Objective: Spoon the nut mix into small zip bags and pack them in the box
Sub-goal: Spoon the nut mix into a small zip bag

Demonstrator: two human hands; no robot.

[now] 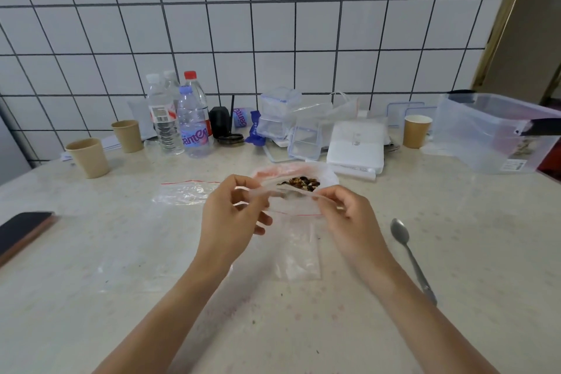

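At the far left edge a dark phone (22,229) is lying on the pale table (91,282), and two tan paper cups (88,157) are standing behind it toward the tiled wall. Next to them a group of water bottles (179,118) is standing upright, and in front of the bottles a spare zip bag (185,191) is lying flat and unfilled. At the centre the left hand (232,215) is pinching the left side of the mouth of a small zip bag (299,249), with thumb and fingers curled on the plastic, while the bag's body is hanging down toward the table. Just beyond the hands the nut mix (300,184) is sitting in a crumpled clear bag, close behind the held bag's opening. The right hand (353,222) is pinching the right side of the same mouth, so the two hands are holding it between them. To the right a metal spoon (409,255) is lying on the table, untouched, bowl pointing away. Farther back a white flat package (356,146) and another paper cup (416,130) are resting, and at the far right the large clear plastic box (491,133) is standing open.
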